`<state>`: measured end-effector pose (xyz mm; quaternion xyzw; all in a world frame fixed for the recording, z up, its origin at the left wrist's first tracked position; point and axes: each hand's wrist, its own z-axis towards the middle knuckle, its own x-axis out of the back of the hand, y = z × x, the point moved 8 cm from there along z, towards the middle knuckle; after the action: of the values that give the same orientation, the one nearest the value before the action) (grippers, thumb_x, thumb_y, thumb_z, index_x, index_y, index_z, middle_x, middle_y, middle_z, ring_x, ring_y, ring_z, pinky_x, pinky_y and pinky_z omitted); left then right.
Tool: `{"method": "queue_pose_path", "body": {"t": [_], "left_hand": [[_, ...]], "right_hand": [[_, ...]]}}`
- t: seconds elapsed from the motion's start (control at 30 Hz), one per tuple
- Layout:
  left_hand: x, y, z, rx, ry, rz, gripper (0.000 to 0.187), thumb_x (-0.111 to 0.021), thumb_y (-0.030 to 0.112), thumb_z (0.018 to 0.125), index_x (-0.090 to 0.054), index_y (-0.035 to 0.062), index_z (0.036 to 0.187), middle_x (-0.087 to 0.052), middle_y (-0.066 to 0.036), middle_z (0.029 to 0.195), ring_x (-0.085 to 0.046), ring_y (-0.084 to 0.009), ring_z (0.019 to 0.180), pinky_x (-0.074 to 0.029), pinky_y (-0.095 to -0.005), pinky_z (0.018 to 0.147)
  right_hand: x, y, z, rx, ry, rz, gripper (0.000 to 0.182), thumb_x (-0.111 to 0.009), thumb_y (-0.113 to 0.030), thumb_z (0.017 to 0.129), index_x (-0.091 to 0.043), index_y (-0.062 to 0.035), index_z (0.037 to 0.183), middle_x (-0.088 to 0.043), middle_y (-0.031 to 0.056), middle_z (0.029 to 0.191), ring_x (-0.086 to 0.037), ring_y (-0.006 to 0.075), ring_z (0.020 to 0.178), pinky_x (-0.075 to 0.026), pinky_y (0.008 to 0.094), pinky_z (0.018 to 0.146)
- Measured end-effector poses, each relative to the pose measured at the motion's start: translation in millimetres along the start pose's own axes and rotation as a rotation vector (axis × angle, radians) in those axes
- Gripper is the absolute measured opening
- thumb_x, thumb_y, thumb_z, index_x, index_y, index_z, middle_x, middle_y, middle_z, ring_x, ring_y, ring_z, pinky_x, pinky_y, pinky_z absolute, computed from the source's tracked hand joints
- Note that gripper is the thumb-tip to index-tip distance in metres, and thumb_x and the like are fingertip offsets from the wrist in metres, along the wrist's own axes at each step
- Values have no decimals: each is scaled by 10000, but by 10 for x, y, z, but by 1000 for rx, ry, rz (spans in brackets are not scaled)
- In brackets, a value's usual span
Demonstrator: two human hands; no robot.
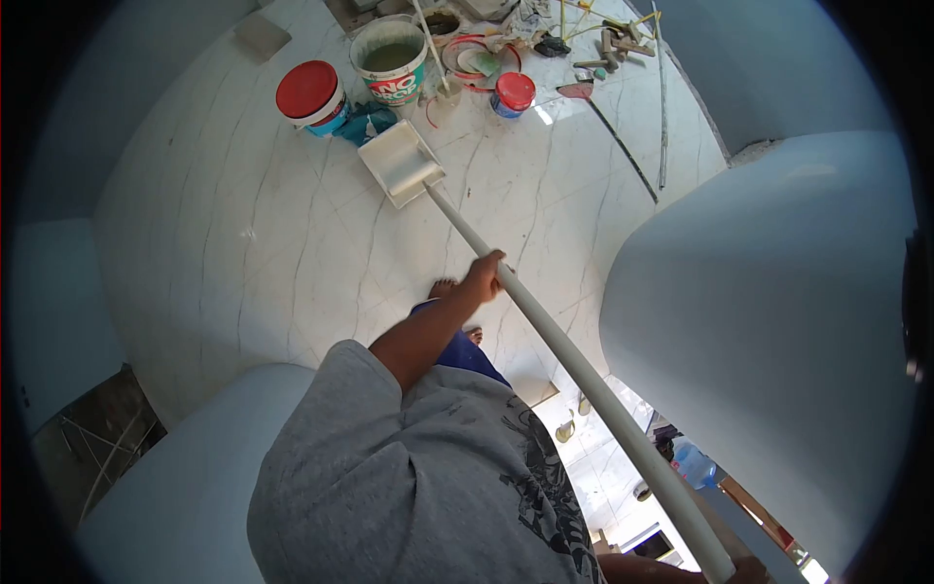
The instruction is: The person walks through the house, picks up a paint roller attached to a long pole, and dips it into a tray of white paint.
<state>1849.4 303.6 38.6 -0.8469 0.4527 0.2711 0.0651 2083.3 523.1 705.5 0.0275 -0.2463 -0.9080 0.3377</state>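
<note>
My left hand point(486, 277) is wrapped round the middle of a long pale pole point(574, 365). The pole slants from the lower right up to a square white paint tray point(394, 151) on the floor. At its far end, what looks like a pale paint roller point(416, 173) lies against the tray; its details are hard to make out. My right hand point(747, 572) closes round the pole's near end at the bottom edge, partly cut off by the frame.
On the marble-patterned floor point(282, 243) stand an open bucket of greenish liquid point(389, 63), a red-lidded tub point(309, 92) and a smaller red-lidded pot point(514, 94). Tools and rods lie at upper right. Curved blue-grey walls point(749, 253) flank me.
</note>
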Motion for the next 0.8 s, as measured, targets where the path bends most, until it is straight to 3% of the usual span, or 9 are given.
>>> {"method": "queue_pose_path", "body": {"t": [0.13,0.27,0.33,0.43,0.57,0.7,0.8], "left_hand": [[180,292,132,-30,108,-30,239,-533,219,769,-458,5,844,-539,-130,654,-536,-207,513,-426,-290,383],[131,-45,55,-14,24,78,244,-533,228,768,-456,9,843,-539,-127,654,-546,-219,526,-454,-306,419],[52,-90,-215,14,164,85,243,-529,235,771,-455,15,841,-540,-121,647,-556,-220,540,-473,-318,445],[70,169,-9,-20,4,98,248,-530,242,771,-454,17,844,-538,-115,644,-564,-218,553,-477,-315,452],[268,530,123,-74,219,78,226,-530,245,773,-483,23,777,-544,-107,634,-523,-205,473,-421,-276,362],[138,189,-77,-37,142,83,221,-521,239,780,-474,24,801,-540,-113,639,-530,-209,488,-425,-282,368],[56,24,-249,-4,133,142,239,-519,239,787,-447,18,846,-538,-121,643,-547,-219,514,-455,-307,408]], "right_hand": [[174,48,-80,9,-12,-171,182,-564,-284,588,-552,-111,535,-535,68,526,-523,184,457,-374,313,402],[65,133,-21,-44,118,-239,204,-558,-305,608,-552,-113,542,-530,63,530,-520,188,461,-379,319,414],[54,145,-9,-56,129,-215,215,-555,-316,618,-552,-113,546,-527,61,532,-518,190,463,-382,322,419],[146,48,-66,-10,41,-146,232,-551,-332,633,-553,-115,552,-523,57,535,-515,192,466,-386,326,428],[166,-48,-152,63,-55,-144,255,-545,-353,654,-553,-116,559,-517,53,539,-512,196,471,-391,332,440],[35,108,-77,-29,54,-104,278,-540,-374,674,-553,-118,567,-512,48,544,-508,199,475,-396,338,451],[69,202,-45,-125,266,-122,314,-542,-403,680,-550,-113,561,-499,43,527,-503,201,468,-396,341,443]]}}
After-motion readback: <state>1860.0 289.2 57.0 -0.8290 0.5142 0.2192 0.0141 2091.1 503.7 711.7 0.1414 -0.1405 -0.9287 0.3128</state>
